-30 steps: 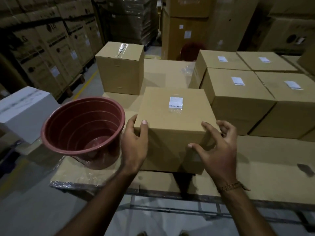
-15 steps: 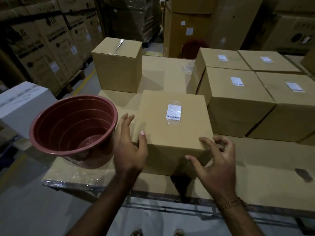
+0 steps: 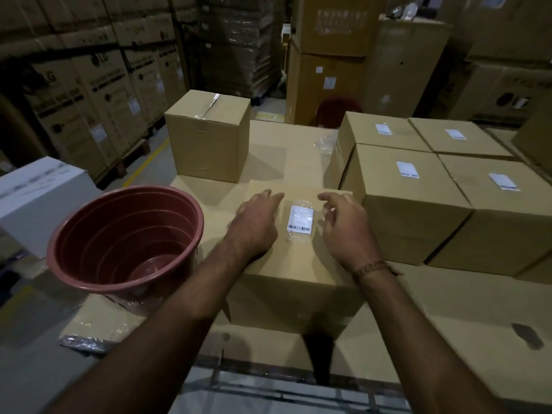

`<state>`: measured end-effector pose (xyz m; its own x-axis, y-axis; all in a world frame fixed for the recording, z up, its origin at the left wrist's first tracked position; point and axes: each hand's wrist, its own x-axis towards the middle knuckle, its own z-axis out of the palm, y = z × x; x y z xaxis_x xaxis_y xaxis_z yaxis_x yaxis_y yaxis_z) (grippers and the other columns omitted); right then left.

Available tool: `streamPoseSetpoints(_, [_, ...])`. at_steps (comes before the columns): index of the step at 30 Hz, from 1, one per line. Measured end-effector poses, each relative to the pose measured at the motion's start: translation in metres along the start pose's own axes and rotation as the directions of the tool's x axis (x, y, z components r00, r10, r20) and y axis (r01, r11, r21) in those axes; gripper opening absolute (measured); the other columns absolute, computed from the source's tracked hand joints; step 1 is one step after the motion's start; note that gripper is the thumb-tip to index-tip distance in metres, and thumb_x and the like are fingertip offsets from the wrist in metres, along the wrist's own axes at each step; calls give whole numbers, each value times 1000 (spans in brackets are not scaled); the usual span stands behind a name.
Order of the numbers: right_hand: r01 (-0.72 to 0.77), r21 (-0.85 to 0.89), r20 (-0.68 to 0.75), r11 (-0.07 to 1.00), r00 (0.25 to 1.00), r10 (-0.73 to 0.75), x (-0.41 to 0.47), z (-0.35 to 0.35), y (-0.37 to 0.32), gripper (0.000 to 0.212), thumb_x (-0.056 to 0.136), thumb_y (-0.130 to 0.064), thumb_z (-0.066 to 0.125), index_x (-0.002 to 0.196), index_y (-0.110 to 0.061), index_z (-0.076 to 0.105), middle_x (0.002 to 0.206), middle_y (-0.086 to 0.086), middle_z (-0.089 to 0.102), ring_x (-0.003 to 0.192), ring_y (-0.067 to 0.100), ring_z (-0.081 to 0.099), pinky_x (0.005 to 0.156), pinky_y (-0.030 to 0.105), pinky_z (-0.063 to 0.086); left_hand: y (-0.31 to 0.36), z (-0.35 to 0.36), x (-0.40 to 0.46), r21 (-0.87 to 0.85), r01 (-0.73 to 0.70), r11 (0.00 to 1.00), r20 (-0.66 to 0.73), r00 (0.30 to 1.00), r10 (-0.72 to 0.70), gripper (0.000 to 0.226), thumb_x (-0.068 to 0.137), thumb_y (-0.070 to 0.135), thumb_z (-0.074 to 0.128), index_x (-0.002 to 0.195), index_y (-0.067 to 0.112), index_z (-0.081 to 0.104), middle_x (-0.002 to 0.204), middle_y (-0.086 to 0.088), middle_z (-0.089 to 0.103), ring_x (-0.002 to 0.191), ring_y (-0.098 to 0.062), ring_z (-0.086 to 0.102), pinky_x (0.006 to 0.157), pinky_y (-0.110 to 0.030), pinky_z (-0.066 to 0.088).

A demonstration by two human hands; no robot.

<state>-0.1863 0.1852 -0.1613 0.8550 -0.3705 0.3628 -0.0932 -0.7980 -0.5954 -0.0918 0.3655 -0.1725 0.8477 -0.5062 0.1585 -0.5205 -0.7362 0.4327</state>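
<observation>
A brown cardboard box [image 3: 295, 264] stands near the front edge of a cardboard-covered table [image 3: 433, 312]. A white barcode label [image 3: 300, 219] in a clear sleeve sits on its top. My left hand [image 3: 254, 222] lies over the top of the box to the left of the label, fingers stretched forward. My right hand [image 3: 346, 225] hovers over the top to the right of the label, fingers loosely curled and holding nothing.
A red-brown plastic tub [image 3: 125, 240] sits empty at the table's left corner. A taller taped box [image 3: 209, 135] stands behind. Several labelled boxes [image 3: 412, 198] are packed together on the right. A white box [image 3: 38, 198] and stacked cartons line the aisle on the left.
Both hands have moved from the box's near corners and sides up onto its top, either side of the label. The box sits slightly closer to the front edge.
</observation>
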Motion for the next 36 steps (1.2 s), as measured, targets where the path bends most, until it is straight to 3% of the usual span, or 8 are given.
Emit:
streamPoseSetpoints(3, [-60, -133, 65, 989, 995, 69, 25, 15, 4, 34, 102, -11, 52, 131, -14, 70, 124, 9, 61, 116, 27, 61, 100, 34, 49, -1, 6, 0, 30, -21, 999, -50, 998, 23, 65, 98, -2, 43, 157, 25, 41, 163, -2, 39, 152, -21, 30, 125, -47, 26])
streamPoseSetpoints(8, [-75, -273, 61, 959, 994, 95, 40, 24, 1, 29, 96, -15, 53, 108, -23, 78, 107, 5, 58, 96, 32, 65, 82, 37, 55, -9, 13, -3, 9, -49, 999, -116, 992, 49, 58, 97, 0, 41, 150, 24, 50, 160, -1, 44, 151, -19, 32, 124, -43, 27])
streamPoseSetpoints(11, [-97, -235, 18, 967, 994, 104, 38, 27, 1, 32, 95, -14, 56, 113, -27, 80, 107, 0, 60, 95, 26, 64, 80, 32, 53, -10, 16, -2, 16, -59, 998, -138, 989, 61, 55, 98, 1, 43, 148, 22, 52, 158, -1, 46, 150, -19, 34, 124, -41, 25])
streamPoseSetpoints(20, [-113, -117, -60, 987, 992, 106, 33, 28, 6, 27, 90, -11, 59, 95, -26, 81, 97, -5, 62, 87, 15, 59, 78, 32, 54, -5, 16, -6, 38, -46, 998, -152, 987, 52, 57, 99, 2, 44, 151, 22, 49, 163, -1, 41, 152, -19, 30, 125, -39, 22])
streamPoseSetpoints(26, [-121, -126, -45, 985, 992, 116, 33, 30, 7, 17, 91, -22, 60, 93, -29, 75, 98, -9, 60, 86, 15, 62, 76, 33, 54, -3, 17, -6, 46, -36, 998, -159, 986, 42, 57, 98, 1, 45, 150, 23, 50, 161, -1, 42, 151, -20, 32, 125, -41, 25])
streamPoseSetpoints(36, [-104, -134, -10, 985, 995, 104, 36, 31, 11, 20, 91, -18, 57, 92, -32, 72, 96, -11, 60, 84, 14, 61, 73, 31, 49, 0, 14, -8, 66, -34, 997, -155, 987, 44, 58, 97, 1, 46, 151, 22, 49, 162, -1, 41, 151, -21, 30, 125, -40, 23])
